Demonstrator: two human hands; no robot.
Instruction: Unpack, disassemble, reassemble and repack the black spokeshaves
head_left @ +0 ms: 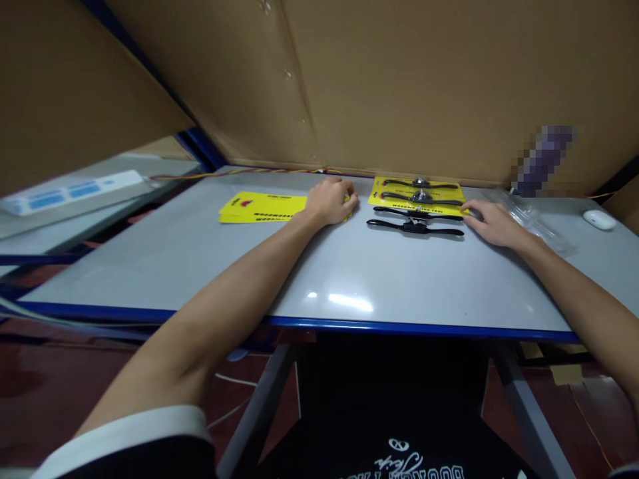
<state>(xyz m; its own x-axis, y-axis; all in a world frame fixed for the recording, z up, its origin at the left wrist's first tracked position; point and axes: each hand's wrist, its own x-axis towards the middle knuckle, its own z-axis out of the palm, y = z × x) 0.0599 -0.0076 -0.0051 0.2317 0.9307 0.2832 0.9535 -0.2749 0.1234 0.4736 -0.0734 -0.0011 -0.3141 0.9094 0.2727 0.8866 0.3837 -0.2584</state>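
Note:
My left hand (330, 200) lies over the right end of a small stack of printed yellow cards (272, 205), its fingers curled at the edge; a bit of yellow shows beneath them. My right hand (493, 221) is at the right handle ends of a row of black spokeshaves, thumb and forefinger a little apart, near or touching the tips. The front spokeshave (415, 227) and the one behind it (418, 213) lie on the table. Two more, a middle spokeshave (422, 197) and a rear spokeshave (421, 182), lie on yellow cards (378, 193).
Clear plastic packaging (536, 223) lies right of my right hand, with a white mouse-shaped object (599, 219) beyond. The grey table (399, 279) has a blue front edge. Cardboard (374, 86) walls the back. A white power strip (74, 193) sits on a left side table.

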